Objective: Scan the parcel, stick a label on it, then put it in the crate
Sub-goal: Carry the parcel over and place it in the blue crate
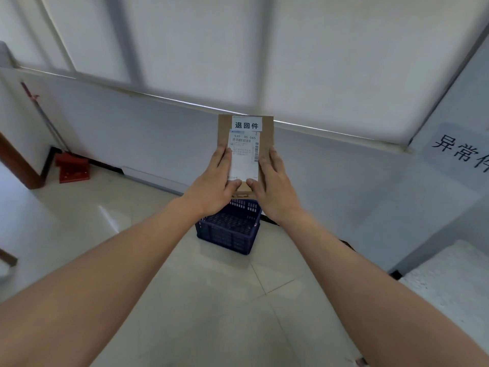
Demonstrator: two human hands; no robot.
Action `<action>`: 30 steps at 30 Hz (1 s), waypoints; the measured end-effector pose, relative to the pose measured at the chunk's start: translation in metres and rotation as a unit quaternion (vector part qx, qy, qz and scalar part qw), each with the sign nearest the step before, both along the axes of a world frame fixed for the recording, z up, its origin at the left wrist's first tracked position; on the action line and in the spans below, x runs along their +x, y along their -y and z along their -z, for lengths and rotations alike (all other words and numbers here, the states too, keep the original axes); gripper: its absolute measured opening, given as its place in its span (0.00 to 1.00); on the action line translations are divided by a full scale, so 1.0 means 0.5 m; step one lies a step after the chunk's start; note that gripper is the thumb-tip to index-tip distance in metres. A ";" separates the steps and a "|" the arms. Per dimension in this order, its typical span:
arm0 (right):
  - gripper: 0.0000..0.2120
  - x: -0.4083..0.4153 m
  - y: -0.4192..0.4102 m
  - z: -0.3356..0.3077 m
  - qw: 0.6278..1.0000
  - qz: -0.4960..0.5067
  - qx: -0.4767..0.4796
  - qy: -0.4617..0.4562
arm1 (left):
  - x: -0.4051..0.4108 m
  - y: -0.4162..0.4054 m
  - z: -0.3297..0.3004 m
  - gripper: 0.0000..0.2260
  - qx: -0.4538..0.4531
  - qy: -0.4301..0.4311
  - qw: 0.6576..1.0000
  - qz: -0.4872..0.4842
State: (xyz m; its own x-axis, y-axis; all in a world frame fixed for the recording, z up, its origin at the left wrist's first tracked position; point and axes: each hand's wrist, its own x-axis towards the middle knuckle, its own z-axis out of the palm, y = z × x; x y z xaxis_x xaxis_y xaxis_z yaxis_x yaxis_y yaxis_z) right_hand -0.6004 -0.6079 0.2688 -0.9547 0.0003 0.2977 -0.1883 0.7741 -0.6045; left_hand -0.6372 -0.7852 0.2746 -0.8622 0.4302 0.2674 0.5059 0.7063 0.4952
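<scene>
A flat brown cardboard parcel [266, 133] is held out at arm's length, above a dark blue slatted crate [229, 229] on the floor. The parcel carries a white shipping label [244, 154] with barcodes and, at its top edge, a smaller white label [246, 125] with black characters. My left hand [215, 178] grips the parcel's left side, thumb on the shipping label's lower edge. My right hand [270, 181] grips the right side, thumb near the bottom. The parcel's lower part hides behind my hands. The crate looks empty where I see into it.
A white wall runs behind the crate, with window blinds above. A red dustpan [72, 169] and a long handle lean in the left corner. A white table edge [449, 276] stands at the right, below a wall sign [460, 152]. Pale floor tiles lie in front.
</scene>
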 end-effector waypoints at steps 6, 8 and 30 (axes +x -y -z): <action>0.33 -0.164 0.091 0.047 1.000 0.023 0.012 0.014 | -0.180 0.087 0.046 0.37 -0.003 0.020 1.000 0.021; 0.33 -0.219 0.128 0.062 0.999 0.041 0.012 0.025 | -0.247 0.122 0.061 0.37 -0.006 0.034 0.999 0.037; 0.33 -0.732 0.353 0.215 0.984 0.111 0.007 0.138 | -0.823 0.326 0.221 0.37 -0.047 0.156 0.981 0.108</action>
